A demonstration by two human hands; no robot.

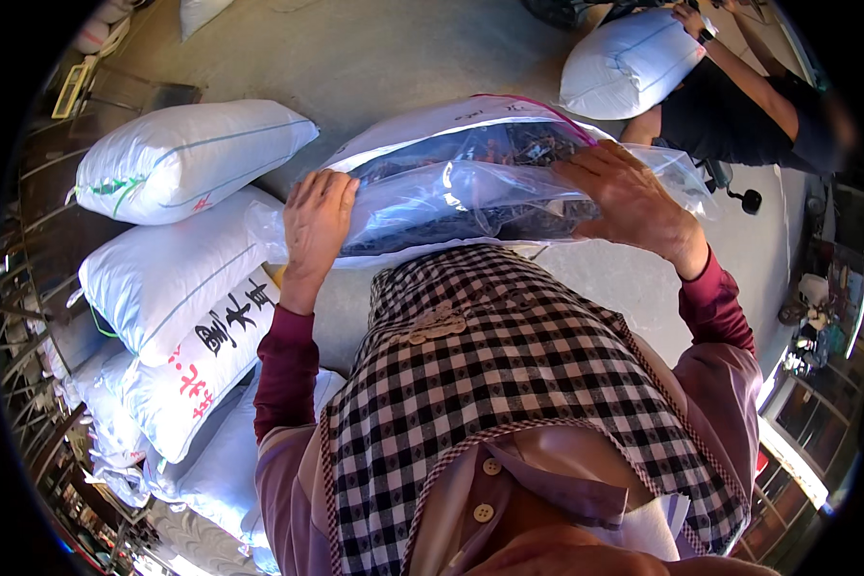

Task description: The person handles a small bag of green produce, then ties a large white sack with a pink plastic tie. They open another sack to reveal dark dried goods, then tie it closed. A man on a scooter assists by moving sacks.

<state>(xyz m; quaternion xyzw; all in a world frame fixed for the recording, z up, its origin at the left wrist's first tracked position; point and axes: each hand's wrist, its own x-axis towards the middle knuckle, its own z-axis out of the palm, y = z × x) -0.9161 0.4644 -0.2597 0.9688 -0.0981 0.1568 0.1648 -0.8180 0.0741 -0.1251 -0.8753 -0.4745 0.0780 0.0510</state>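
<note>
A white woven sack (417, 133) stands before me with its mouth open. Inside it is a clear plastic liner (468, 189), and dark dried pieces (540, 144) show through and beside the film. My left hand (318, 219) grips the sack's left end, fingers curled over the rim and plastic. At the other end, my right hand (630, 194) holds the rim and liner, its fingers spread near a pink edge strip (572, 124). Loose liner film sticks out beyond the right hand. How deep the contents lie is hidden.
Filled white sacks (187, 158) are piled at my left, some bearing writing. At upper right another person (749, 108) has a hand on a full white sack (630, 65). Concrete floor (374, 43) lies beyond. A checked apron (489, 345) covers my front.
</note>
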